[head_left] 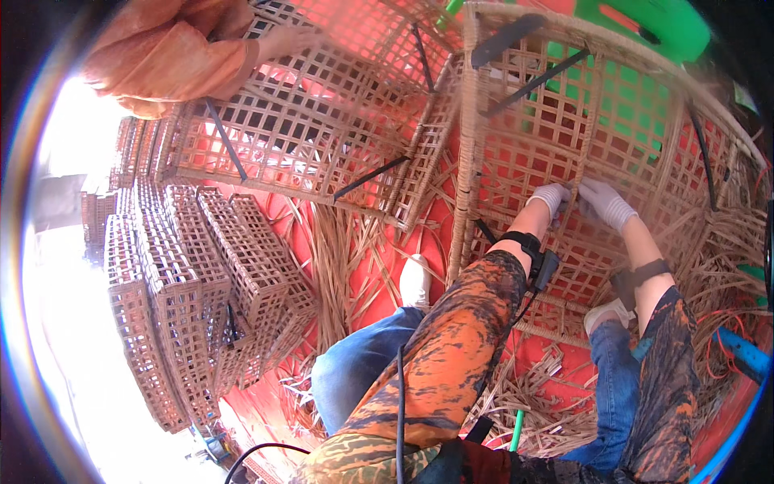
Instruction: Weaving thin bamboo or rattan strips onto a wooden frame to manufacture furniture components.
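Woven lattice basket (586, 147), right half of frame.
Gloved left hand (552, 198) and right hand (605, 205) close together at its mesh; cannot tell whether fingers pinch.

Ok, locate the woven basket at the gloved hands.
In the head view, the woven basket is right of centre, beside another basket on its left, with the left hand and right hand at its lattice.

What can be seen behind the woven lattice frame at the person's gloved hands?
Through the gaps in the woven lattice frame, green plastic and a red surface show. It covers parts of both, so the green plastic's full outline cannot be seen.
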Available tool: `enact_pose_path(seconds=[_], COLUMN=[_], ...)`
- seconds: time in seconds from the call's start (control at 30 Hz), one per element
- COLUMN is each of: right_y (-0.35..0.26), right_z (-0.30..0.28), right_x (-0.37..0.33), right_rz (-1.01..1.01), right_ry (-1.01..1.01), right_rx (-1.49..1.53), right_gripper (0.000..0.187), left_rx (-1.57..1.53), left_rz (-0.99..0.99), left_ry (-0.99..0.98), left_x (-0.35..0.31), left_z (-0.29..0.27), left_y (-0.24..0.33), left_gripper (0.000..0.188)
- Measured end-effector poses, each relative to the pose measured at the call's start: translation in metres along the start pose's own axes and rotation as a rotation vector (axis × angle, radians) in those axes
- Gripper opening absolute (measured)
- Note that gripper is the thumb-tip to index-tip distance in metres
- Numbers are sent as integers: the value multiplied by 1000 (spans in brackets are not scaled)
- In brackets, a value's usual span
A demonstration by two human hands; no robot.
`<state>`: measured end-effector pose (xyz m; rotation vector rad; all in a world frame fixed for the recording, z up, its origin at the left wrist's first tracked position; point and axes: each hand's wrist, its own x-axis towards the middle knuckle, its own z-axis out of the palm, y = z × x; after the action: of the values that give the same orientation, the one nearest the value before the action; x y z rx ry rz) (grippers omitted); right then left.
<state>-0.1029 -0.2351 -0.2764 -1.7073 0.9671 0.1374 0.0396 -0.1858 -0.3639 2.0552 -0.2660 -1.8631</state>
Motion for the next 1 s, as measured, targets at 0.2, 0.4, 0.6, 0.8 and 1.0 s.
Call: enact_pose_path(seconds=[0.2,0.4,0.6,0.8,1.0], right_y=[11,-6,-47,-31,-22], right_z=[52,21,44,35,49], right_x=[30,-14,-9,-14,5], right_rz=[-169,133,174,256,204], right_ry=[179,320,267,323,365], right_rx=[-211,-468,-529,-506,-486], right_gripper=[49,42,43,48,49], left_rx=[18,758,684,336,1538], left_rz=[33,541,708,413,243], left_ry=[95,157,-26,261,1171], left_x=[1,-86,-222,-260,-221], left_z=[-32,-8,-156,-333,-512], left_y=[-33,-39,-14,0,-33], left_gripper=[28,41,32,22,27])
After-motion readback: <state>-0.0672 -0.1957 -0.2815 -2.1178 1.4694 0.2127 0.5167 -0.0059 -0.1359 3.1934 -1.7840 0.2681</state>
